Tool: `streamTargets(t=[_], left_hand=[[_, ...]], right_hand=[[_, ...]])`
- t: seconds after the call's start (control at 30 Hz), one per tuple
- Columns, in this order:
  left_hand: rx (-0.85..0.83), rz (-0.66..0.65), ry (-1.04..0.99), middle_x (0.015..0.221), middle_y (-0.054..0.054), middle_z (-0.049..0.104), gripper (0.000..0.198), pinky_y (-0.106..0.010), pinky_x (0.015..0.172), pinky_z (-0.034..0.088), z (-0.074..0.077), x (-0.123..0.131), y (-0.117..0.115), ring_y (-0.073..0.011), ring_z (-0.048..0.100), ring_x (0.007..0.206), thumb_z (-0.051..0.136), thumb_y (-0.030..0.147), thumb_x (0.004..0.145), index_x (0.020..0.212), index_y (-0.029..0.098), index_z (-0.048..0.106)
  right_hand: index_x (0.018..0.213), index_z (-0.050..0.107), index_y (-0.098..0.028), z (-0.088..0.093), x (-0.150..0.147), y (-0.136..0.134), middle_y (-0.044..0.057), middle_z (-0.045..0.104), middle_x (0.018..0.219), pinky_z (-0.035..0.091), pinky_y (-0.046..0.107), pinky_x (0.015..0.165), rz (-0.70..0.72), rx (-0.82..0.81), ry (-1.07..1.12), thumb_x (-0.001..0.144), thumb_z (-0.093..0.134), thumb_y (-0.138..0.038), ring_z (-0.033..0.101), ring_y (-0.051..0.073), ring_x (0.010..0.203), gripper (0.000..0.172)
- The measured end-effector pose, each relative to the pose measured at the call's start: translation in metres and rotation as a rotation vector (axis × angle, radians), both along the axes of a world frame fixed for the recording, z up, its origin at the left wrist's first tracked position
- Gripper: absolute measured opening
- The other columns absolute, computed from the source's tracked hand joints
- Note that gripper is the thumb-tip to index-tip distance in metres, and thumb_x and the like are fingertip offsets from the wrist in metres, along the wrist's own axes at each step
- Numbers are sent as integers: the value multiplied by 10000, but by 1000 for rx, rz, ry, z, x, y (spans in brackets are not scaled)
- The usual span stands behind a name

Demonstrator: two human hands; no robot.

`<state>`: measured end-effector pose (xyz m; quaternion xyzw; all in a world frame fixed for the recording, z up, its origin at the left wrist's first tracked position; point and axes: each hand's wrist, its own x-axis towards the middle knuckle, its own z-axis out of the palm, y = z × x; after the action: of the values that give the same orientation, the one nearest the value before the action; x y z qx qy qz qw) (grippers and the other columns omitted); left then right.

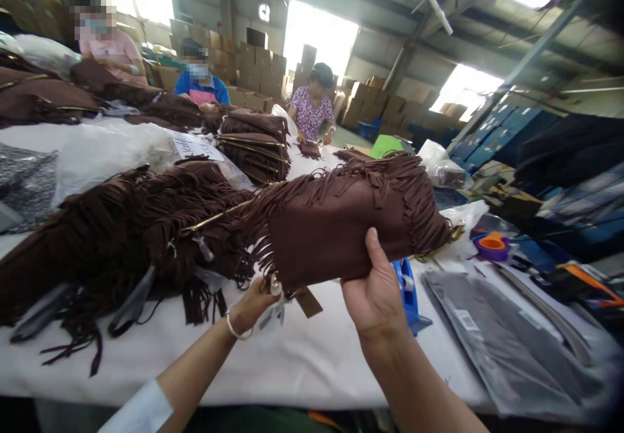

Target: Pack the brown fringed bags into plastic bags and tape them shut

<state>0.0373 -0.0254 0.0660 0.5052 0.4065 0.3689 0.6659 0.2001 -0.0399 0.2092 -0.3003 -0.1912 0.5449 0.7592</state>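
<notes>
A brown fringed bag [326,231] is held up above the white table, its flat face toward me and its fringe along the top and sides. My right hand [375,290] grips it from below, thumb on the front face and fingers hidden behind. My left hand [253,303] is closed at the bag's lower left corner, beside a round pearl-like piece [275,283]; its fingertips are partly hidden. A small brown tag [308,302] hangs under the bag. To the left lies a heap of similar fringed bags [121,238], with a gold zipper showing.
A blue tape dispenser [408,296] stands behind my right hand. Grey plastic-wrapped packages [487,329] lie at the right, near a purple and orange tape roll [491,246]. More brown bags [256,140] are stacked farther back. Three people work across the white table [292,368].
</notes>
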Motion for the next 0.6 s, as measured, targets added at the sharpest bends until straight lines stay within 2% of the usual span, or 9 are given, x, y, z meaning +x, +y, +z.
streamTargets(t=[0.1,0.17,0.23,0.33,0.4,0.43,0.5,0.57,0.6], left_hand=[[71,-82,69,962,-50,685,352,-348,874,449,5,-29,-15,-272,593,980,669,465,720,930,182,671],[110,-205,241,898,-24,681,302,-296,797,452,6,-53,-23,-240,605,898,608,464,777,876,185,667],[122,-339,483,839,-6,676,286,-258,722,443,2,-74,-27,-221,612,836,561,456,799,835,189,657],[123,-459,869,753,-14,681,241,-234,596,416,-14,-89,-26,-214,629,736,528,400,776,765,187,641],[128,-476,1036,664,-28,665,194,-237,534,380,-27,-89,-24,-211,617,647,523,346,743,689,186,619],[135,-472,1084,626,-32,652,176,-241,519,365,-32,-88,-23,-209,607,611,521,324,730,662,188,608],[161,-473,1149,608,-41,643,153,-250,522,358,-36,-85,-21,-210,599,587,518,300,726,652,195,602],[207,-478,1214,654,-60,658,124,-268,560,377,-31,-83,-21,-230,616,627,535,289,723,679,200,610],[231,-476,1250,685,-75,666,107,-284,589,391,-26,-82,-21,-250,627,663,547,280,720,699,200,615]], right_hand=[[1266,532,-241,-11,10,-8,-7,624,1228,431,372,1040,-44,-29,67,849,632,-260,559,159,1159,430],[1255,539,-267,-38,15,-18,-26,625,1226,423,352,1048,-59,-71,89,849,631,-282,560,147,1156,417],[1239,547,-279,-82,17,-33,-31,628,1222,419,349,1052,-60,-166,109,844,633,-325,562,151,1154,407],[1200,560,-237,-161,18,-66,10,660,1167,444,356,1023,8,-432,121,821,649,-366,590,173,1119,410],[1158,569,-197,-201,22,-89,47,678,1122,484,349,965,136,-625,63,808,659,-400,629,181,1053,415],[1134,576,-170,-212,26,-100,74,684,1100,508,340,919,261,-698,23,807,652,-433,647,188,1016,426],[1075,602,-115,-215,33,-115,132,692,1041,542,313,798,632,-762,-90,810,625,-495,679,207,927,463],[981,634,-85,-198,36,-119,159,709,913,543,303,677,965,-708,-292,831,567,-539,702,223,784,483],[942,646,-91,-186,34,-116,150,712,862,536,311,659,1032,-630,-449,853,528,-537,699,224,739,470]])
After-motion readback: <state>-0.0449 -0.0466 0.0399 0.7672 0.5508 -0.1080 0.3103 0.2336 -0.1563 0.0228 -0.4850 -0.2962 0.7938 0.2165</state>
